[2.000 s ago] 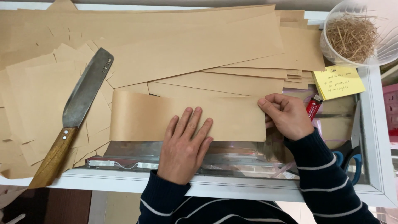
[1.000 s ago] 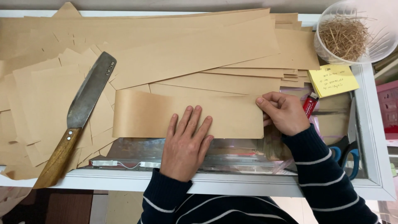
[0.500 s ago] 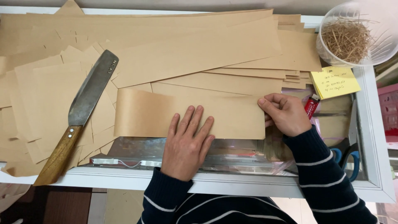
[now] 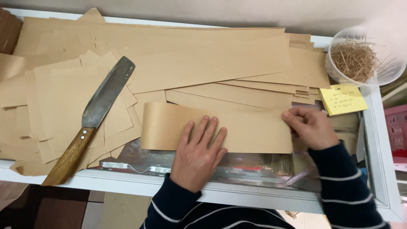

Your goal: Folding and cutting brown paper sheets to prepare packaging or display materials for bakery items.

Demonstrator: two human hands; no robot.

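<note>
Here the left hand (image 4: 199,150) presses flat, right hand (image 4: 308,127) pinches the paper strip (image 4: 237,127); knife (image 4: 91,118) beside.

The folded paper strip (image 4: 220,127) is laid near the front edge of the tabletop (image 4: 263,199), and everything else is placed from it: the left hand (image 4: 199,152) is pressed flat on its front middle, while its right end is pinched by the right hand (image 4: 311,127). To the left of the strip, a knife (image 4: 95,114) is laid slantwise on loose paper sheets (image 4: 63,97), its handle toward the front edge. Behind the strip, longer sheets (image 4: 212,63) are stacked overlapping; behind and to its right a sticky-note pad (image 4: 343,99) is set, and farther back beyond that a bowl (image 4: 339,72) filled with thin sticks (image 4: 354,59).
</note>
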